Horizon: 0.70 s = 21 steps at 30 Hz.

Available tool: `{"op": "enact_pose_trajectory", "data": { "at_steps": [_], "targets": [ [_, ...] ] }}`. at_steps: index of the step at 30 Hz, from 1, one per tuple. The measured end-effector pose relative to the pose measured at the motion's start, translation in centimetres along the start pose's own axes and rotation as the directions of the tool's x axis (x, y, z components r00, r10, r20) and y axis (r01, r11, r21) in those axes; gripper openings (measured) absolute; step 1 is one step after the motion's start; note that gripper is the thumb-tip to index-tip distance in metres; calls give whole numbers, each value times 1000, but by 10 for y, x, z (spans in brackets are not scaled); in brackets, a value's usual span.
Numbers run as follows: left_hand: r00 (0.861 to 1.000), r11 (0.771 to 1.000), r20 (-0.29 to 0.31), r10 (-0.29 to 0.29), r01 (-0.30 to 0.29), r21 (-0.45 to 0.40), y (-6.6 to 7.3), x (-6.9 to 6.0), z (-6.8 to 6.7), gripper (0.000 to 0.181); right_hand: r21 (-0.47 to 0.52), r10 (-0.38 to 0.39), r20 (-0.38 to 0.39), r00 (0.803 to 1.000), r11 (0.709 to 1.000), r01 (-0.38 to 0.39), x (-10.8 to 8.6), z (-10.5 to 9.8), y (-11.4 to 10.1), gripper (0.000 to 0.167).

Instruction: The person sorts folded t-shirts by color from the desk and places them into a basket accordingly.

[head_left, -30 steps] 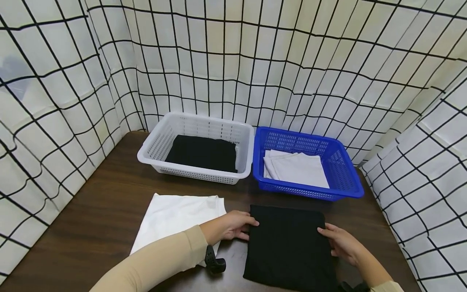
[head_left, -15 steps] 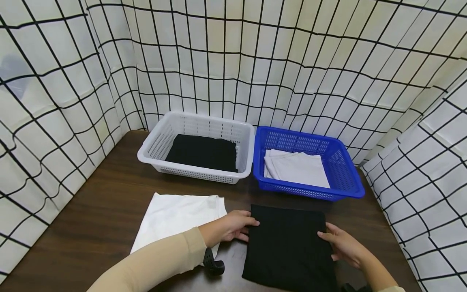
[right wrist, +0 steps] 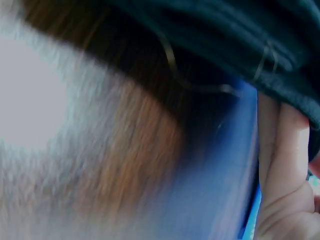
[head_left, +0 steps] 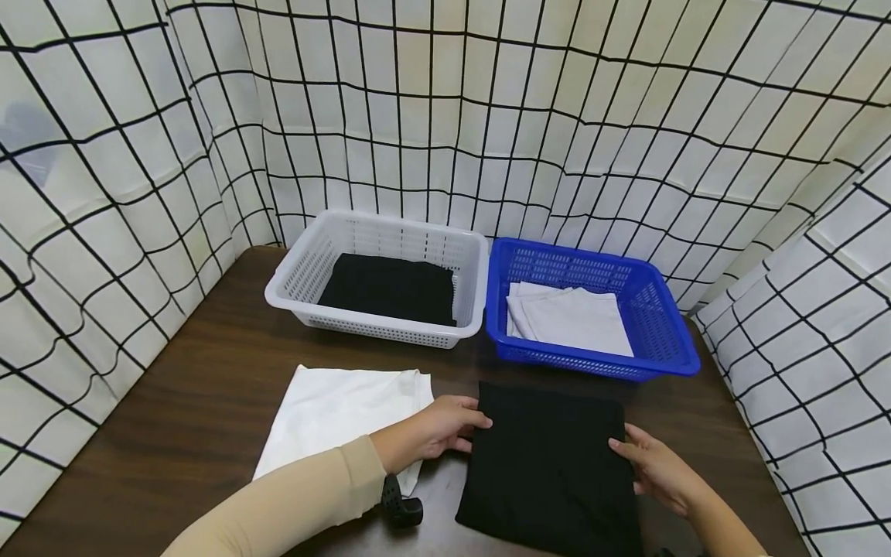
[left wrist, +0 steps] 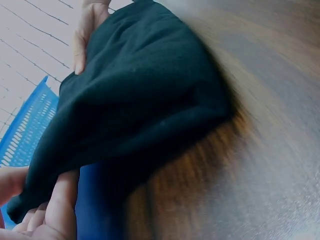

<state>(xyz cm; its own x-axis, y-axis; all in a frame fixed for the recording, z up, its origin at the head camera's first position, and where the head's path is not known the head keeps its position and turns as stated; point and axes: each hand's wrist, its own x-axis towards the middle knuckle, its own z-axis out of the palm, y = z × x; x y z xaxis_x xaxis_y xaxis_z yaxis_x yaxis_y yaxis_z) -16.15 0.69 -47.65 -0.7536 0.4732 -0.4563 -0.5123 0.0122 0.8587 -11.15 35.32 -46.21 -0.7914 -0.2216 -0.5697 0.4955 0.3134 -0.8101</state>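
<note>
A folded black cloth (head_left: 550, 472) spans between both hands at the front right of the table. My left hand (head_left: 445, 427) pinches its left edge, thumb on top and fingers beneath. On the opposite edge, my right hand (head_left: 657, 468) grips it the same way. In the left wrist view the black cloth (left wrist: 135, 90) is raised off the table, sagging in the middle. The right wrist view catches its underside (right wrist: 220, 35), with a loose thread hanging down. Left of it lies a folded white cloth (head_left: 341, 406), partly covered by my left forearm.
Behind stands a white basket (head_left: 376, 329) holding folded black cloth (head_left: 390, 290). Beside it on the right, a blue basket (head_left: 592, 361) contains folded white cloths (head_left: 571, 319). Grid-patterned curtains (head_left: 431, 116) enclose the brown table (head_left: 181, 402) at back and sides.
Both hands keep their hold on the black cloth. Its near left corner has shifted slightly left and away from me, and the whole view has tilted a little. The baskets stay where they were.
</note>
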Motion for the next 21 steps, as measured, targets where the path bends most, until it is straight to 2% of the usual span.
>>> {"op": "enact_pose_trajectory", "data": {
  "at_steps": [3, 6, 9, 12, 17, 21],
  "targets": [
    [1000, 1000, -6, 13, -13, 2, 5, -4, -4, 46, -10, 19, -33, 999, 1000, -19, -2, 5, -7, 89],
    [1000, 1000, -16, 20, -20, 4, 8, -9, -9, 44, 9, 4, -54, 999, 1000, -4, -5, 12, -12, 89],
    [999, 1000, -38, 28, -27, 5, 13, -16, -15, 46, 54, -44, -17, 999, 998, 45, -7, 17, -17, 90],
    [998, 1000, -52, 29, -29, 4, 17, -23, -19, 45, 79, -65, 28, 997, 995, 63, -9, 21, -21, 93],
    [998, 999, -41, 41, -41, 5, 21, -36, -26, 37, 33, -30, 13, 999, 999, 29, -9, 29, -27, 93],
    [998, 999, -56, 40, -40, 1, 21, -46, -34, 34, 43, -43, 51, 998, 998, 40, -8, 35, -34, 94]
  ]
}}
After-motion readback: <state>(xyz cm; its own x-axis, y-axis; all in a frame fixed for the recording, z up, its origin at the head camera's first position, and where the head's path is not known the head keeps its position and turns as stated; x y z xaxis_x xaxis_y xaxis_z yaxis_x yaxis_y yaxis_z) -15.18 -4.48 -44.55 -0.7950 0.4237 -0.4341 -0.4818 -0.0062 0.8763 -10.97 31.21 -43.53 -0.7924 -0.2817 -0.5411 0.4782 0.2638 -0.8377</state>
